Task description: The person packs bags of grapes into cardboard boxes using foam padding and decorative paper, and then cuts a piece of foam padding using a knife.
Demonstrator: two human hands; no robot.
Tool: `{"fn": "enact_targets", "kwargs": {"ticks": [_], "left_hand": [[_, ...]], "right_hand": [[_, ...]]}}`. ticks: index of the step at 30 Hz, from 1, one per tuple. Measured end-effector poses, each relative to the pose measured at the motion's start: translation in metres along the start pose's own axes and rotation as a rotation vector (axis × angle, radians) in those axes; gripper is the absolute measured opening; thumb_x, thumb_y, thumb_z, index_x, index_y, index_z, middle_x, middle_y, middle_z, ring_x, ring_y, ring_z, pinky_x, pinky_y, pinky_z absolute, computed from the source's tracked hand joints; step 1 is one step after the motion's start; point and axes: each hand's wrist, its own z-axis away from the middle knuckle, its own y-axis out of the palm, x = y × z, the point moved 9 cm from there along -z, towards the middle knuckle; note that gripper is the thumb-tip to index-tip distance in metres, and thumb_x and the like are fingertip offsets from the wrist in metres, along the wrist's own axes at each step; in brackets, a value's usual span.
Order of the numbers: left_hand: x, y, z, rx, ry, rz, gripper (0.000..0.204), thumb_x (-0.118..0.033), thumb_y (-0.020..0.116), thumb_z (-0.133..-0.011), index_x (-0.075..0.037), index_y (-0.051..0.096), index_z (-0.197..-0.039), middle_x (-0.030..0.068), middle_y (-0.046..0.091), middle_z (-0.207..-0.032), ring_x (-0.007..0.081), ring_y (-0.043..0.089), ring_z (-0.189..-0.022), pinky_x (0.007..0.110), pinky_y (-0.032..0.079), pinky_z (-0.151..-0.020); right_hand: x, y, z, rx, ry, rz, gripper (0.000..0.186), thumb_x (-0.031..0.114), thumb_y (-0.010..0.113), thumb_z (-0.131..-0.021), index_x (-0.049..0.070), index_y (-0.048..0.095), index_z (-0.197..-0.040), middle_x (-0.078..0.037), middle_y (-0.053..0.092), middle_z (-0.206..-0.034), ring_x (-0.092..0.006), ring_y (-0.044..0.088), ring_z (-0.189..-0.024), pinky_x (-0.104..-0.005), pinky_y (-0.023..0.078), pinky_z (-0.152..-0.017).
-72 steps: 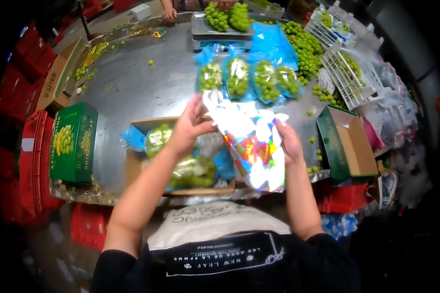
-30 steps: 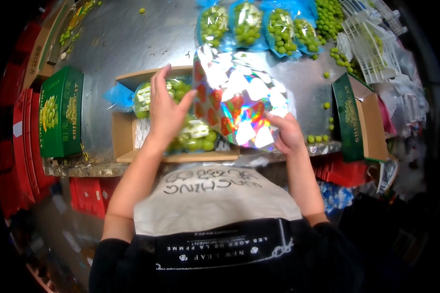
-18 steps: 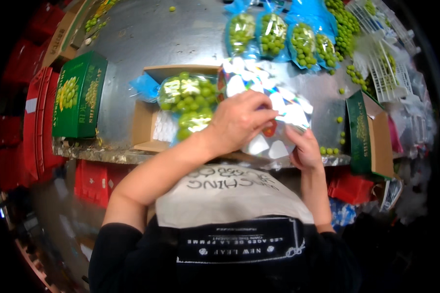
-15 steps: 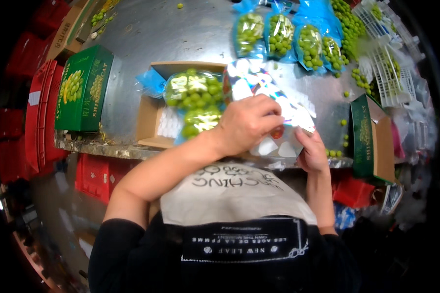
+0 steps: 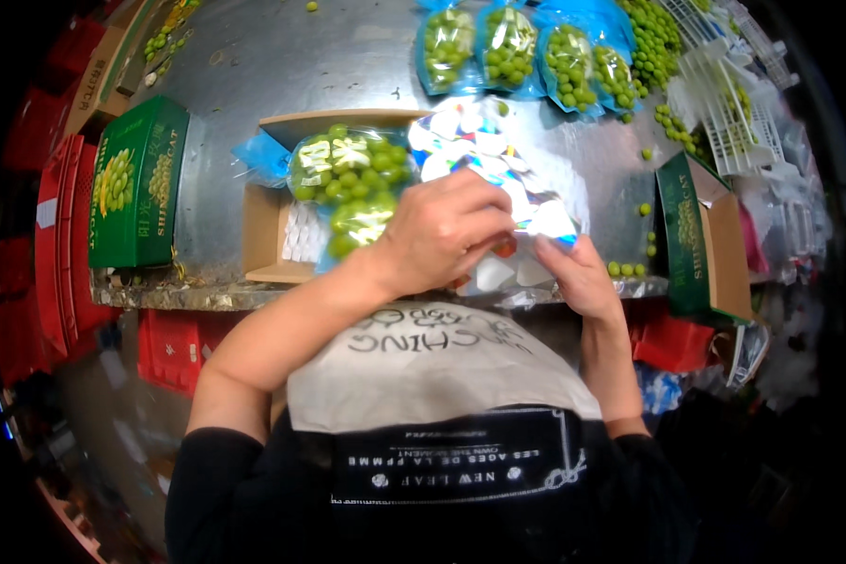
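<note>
A sheet of shiny, holographic stickers [image 5: 487, 144] lies slanted at the table's near edge, with pale blank patches on its lower part. My right hand [image 5: 581, 277] pinches its lower right edge between thumb and fingers. Over the sheet's lower left side, my left hand [image 5: 445, 224] has its fingers bent together; a small orange-red spot shows under the fingertips, and whatever they pinch is hidden. Left of the sheet stands an open cardboard box [image 5: 261, 226] holding clear-and-blue bags of green grapes [image 5: 352, 169] and white foam padding [image 5: 303, 232]. My left forearm crosses before the box.
Several bagged grape bunches [image 5: 509, 47] lie at the back of the metal table [image 5: 282, 61]. A green printed box [image 5: 136, 183] stands left, an open green box [image 5: 700, 235] right. Loose grapes [image 5: 627, 269] dot the right side. White plastic baskets [image 5: 724, 108] sit far right. Red crates [image 5: 180, 348] are below.
The whole scene has shifted a little to the left in the picture. Both hands stay at the sticker sheet, with my left fingers still bent over it and my right still gripping its edge.
</note>
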Motion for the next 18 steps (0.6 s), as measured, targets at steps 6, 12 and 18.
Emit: {"fn": "enact_targets", "kwargs": {"ticks": [6, 12, 18], "left_hand": [[-0.009, -0.010, -0.005, -0.073, 0.064, 0.082, 0.013, -0.003, 0.069, -0.064, -0.007, 0.063, -0.074, 0.0044, 0.061, -0.084, 0.0207, 0.060, -0.078, 0.028, 0.048, -0.065], [0.088, -0.087, 0.004, -0.343, -0.659, 0.770, 0.005, -0.004, 0.064, -0.080, -0.005, 0.066, -0.084, 0.0071, 0.063, -0.103, 0.0155, 0.058, -0.094, 0.030, 0.045, -0.088], [0.129, -0.009, 0.076, 0.377, -0.974, 0.477, 0.007, -0.012, 0.064, -0.081, -0.006, 0.062, -0.078, 0.0054, 0.060, -0.091, 0.0175, 0.057, -0.089, 0.031, 0.043, -0.086]], "right_hand": [[-0.025, -0.020, -0.006, -0.268, 0.062, -0.294, 0.028, 0.025, 0.051, -0.093, 0.000, 0.060, -0.102, -0.005, 0.064, -0.091, -0.0094, 0.059, -0.077, -0.0236, 0.047, -0.067], [-0.014, -0.146, 0.012, -0.471, -0.197, -0.605, 0.032, 0.026, 0.044, -0.096, -0.001, 0.057, -0.106, -0.008, 0.063, -0.094, -0.0154, 0.062, -0.083, -0.0295, 0.050, -0.075], [0.022, -0.154, 0.046, -0.275, -0.457, -0.650, 0.041, 0.023, 0.036, -0.097, -0.005, 0.040, -0.128, -0.017, 0.052, -0.124, -0.0276, 0.054, -0.110, -0.0402, 0.041, -0.096]]}}
